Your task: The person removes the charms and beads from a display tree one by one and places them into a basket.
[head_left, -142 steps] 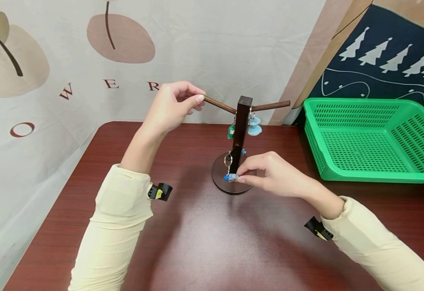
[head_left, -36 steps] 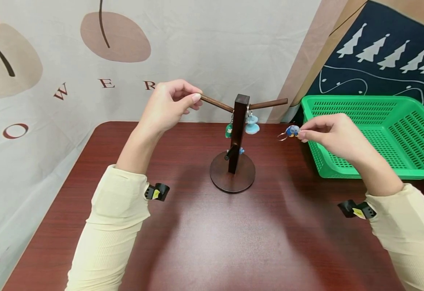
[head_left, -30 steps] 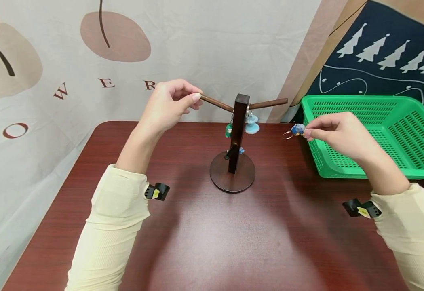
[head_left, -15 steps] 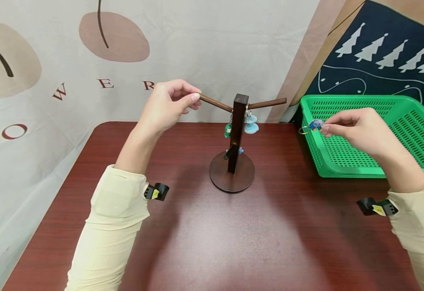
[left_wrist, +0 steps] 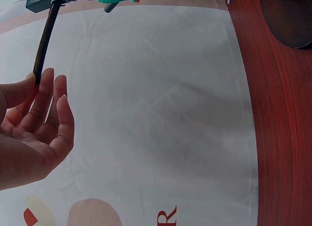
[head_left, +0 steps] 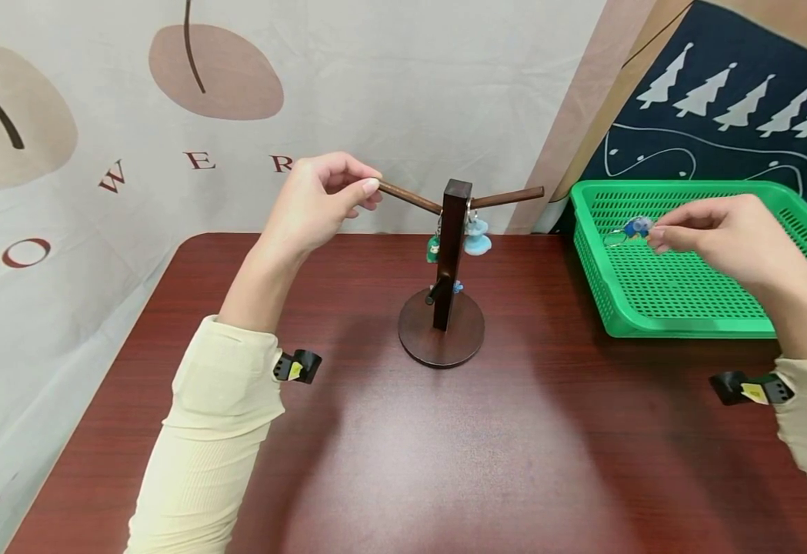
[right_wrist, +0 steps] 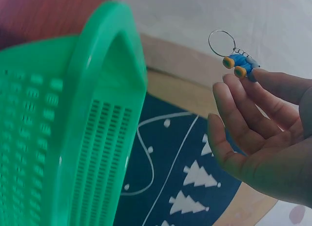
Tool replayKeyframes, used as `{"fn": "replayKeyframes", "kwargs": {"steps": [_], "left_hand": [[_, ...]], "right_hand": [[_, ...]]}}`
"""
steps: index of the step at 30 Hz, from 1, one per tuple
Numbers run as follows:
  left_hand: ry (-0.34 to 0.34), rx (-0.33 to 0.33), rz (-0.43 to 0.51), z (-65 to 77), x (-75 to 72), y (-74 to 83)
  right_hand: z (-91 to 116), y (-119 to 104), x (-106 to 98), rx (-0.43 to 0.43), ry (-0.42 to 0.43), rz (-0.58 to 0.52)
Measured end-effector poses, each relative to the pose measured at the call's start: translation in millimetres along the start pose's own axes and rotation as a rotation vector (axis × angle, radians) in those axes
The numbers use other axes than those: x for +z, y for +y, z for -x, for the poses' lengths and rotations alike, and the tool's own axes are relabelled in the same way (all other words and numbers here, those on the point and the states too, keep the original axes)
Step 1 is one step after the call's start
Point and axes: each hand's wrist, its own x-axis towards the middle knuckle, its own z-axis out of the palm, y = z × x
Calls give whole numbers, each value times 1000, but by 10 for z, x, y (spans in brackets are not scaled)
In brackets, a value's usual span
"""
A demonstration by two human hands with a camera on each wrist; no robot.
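Note:
My left hand (head_left: 330,196) pinches the tip of the left wooden peg (head_left: 410,197) of a dark wooden stand (head_left: 453,254) with a round base. My right hand (head_left: 731,235) holds a small blue figure keychain (head_left: 637,226) between thumb and fingers, over the green basket (head_left: 628,323). In the right wrist view the keychain (right_wrist: 242,62) shows orange feet, a short chain and a metal ring. A green figure keychain (head_left: 434,248) hangs from the left peg near the post. A light blue keychain (head_left: 477,238) hangs from the right peg (head_left: 508,197).
A bit of another blue charm (head_left: 458,287) shows behind the post, and a short peg (head_left: 435,292) points forward. The reddish-brown table (head_left: 403,446) meets a printed cloth (head_left: 403,92) at the back. A dark cloth with white trees (head_left: 701,100) hangs behind the basket.
My right hand took the blue figure keychain from the stand's front peg and carried it right, over the basket. My left hand has kept hold of the left peg.

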Motion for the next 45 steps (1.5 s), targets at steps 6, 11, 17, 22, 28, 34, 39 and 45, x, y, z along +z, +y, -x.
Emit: {"fn": "replayKeyframes", "kwargs": {"steps": [6,11,17,22,28,34,39,45], "left_hand": [[2,4,-3,-1,0,0],[4,6,-1,2,-3,-4],[6,4,-2,1,-4,-4],[7,9,0,1,-2,-6],[8,17,-15,3,-3,-8],[9,17,-23,2,-2,-12],[7,7,-26,0,-2,-12],[6,10,-30,2,-3,-5]], "right_hand": [[-78,128,-140,22,22,3],[-114,228,-214,32,35,0],[-128,349,-239,49,17,-35],[-129,463,-241,70,-13,-30],[-118,554,-249,89,-3,-22],[-90,617,-251,105,-28,-19],[-52,674,-197,123,-59,-24],[-34,729,-158,128,-80,-75]]}}
